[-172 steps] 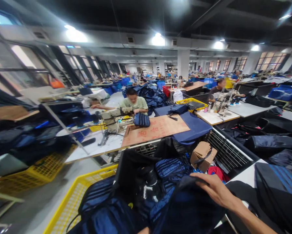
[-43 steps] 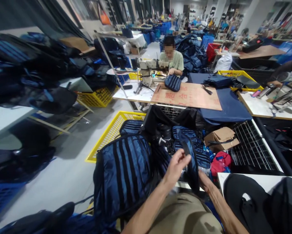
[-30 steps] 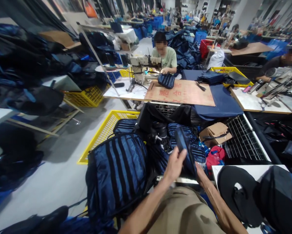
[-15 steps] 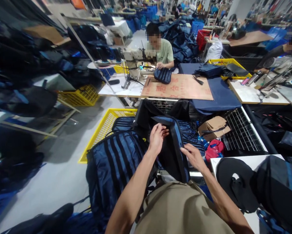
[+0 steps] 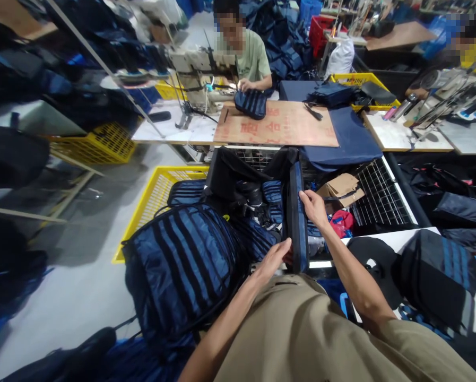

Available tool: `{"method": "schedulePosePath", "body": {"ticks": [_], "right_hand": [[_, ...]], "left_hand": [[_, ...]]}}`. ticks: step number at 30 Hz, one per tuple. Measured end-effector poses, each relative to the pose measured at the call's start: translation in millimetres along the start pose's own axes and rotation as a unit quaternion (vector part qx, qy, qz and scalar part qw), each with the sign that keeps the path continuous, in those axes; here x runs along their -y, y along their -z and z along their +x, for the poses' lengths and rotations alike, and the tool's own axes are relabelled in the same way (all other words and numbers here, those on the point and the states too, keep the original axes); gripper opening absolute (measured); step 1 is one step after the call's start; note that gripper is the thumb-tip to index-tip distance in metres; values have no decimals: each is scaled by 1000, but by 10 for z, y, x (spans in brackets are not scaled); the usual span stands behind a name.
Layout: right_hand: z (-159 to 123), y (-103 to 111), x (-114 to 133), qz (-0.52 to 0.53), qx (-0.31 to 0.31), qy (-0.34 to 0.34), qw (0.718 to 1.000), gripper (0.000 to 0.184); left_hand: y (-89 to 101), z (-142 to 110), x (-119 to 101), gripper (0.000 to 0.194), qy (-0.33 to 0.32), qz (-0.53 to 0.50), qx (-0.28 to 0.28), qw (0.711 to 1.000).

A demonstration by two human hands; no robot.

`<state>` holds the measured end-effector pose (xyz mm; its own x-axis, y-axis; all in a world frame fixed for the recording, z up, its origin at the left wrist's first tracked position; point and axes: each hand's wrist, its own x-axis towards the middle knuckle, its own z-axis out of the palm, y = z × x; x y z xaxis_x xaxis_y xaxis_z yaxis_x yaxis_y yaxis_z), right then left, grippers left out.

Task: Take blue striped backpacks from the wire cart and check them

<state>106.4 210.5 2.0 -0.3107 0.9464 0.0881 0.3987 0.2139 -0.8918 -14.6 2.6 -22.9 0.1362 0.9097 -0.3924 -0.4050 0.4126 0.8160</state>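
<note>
Holding the blue-and-black fabric piece (image 5: 299, 217) upright in front of the body, the head view shows the right hand (image 5: 314, 208) pinching its blue edge, high on the right side. The left hand (image 5: 273, 258) touches its black side, lower and nearer the body; its fingers are partly hidden, so I cannot tell how firmly they close. The piece stands between the two hands, narrow edge toward the camera.

Left of the left hand lies a large striped backpack (image 5: 178, 265), overlapping a yellow basket (image 5: 144, 212). Beyond the left hand are striped blue pieces (image 5: 256, 239) and a black cloth (image 5: 232, 172). Past the right hand sit a cardboard box (image 5: 339, 188) and, closer to it, a red bundle (image 5: 342, 222), beside a wire mesh wall (image 5: 377, 196). To the right of the right forearm, a black rounded piece (image 5: 377, 252) and a dark bag with blue stripes (image 5: 439, 281) rest on a white surface (image 5: 415, 236).

Farther ahead of both hands, a brown board with red characters (image 5: 277, 127) lies on a desk (image 5: 198, 127). Behind it a person (image 5: 251, 58) touches a striped pouch (image 5: 251, 103) at a sewing machine (image 5: 193, 63).
</note>
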Motion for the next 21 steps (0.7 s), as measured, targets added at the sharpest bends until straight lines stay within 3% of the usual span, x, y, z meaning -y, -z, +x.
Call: {"method": "schedulePosePath", "body": {"ticks": [5, 9, 11, 14, 18, 21], "right_hand": [[-16, -13, -94, -33, 15, 1, 999, 53], [-55, -33, -96, -40, 26, -1, 999, 52], [-94, -44, -75, -39, 34, -1, 999, 54], [-224, -105, 2, -23, 67, 5, 997, 54], [-478, -276, 170, 12, 123, 36, 992, 47], [-610, -412, 260, 10, 131, 52, 990, 42]], "left_hand": [[6, -30, -25, 52, -44, 131, 18, 990], [-46, -15, 46, 49, -19, 114, 55, 992], [-55, 29, 62, 51, -43, 125, 10, 991], [49, 212, -44, 56, -102, 140, -104, 979], [400, 613, -487, 57, -166, 107, -204, 959], [585, 826, -892, 56, -194, 66, -247, 947]]}}
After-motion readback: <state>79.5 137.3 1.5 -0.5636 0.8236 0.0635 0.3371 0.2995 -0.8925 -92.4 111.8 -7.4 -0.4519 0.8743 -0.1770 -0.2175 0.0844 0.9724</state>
